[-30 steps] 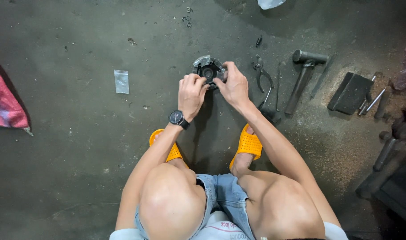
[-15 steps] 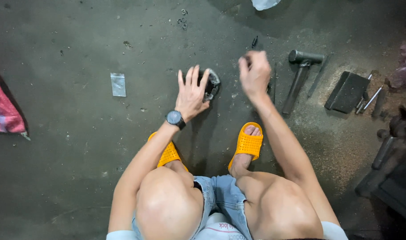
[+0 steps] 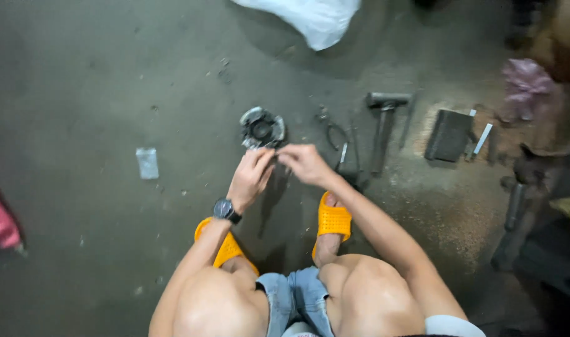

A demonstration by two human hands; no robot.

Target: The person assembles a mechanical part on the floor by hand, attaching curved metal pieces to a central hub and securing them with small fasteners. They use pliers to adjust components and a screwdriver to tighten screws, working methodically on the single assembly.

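1. Both my hands had come off the round metal part since half a second before; then my left palm lay flat by it and my right hand was raised toward the hammer, and now they met just below it.
2. My left hand and right hand had their fingertips pressed together, pinching something too small and blurred for me to name.
3. I judged I held it up close between both hands because a piece that small needed two sets of fingers to work.
4. That round part lay on the concrete floor, just above my fingertips, apart from them and untouched.
5. Pliers, a hammer and a dark flat block lay to my right, near enough to grab while squatting.
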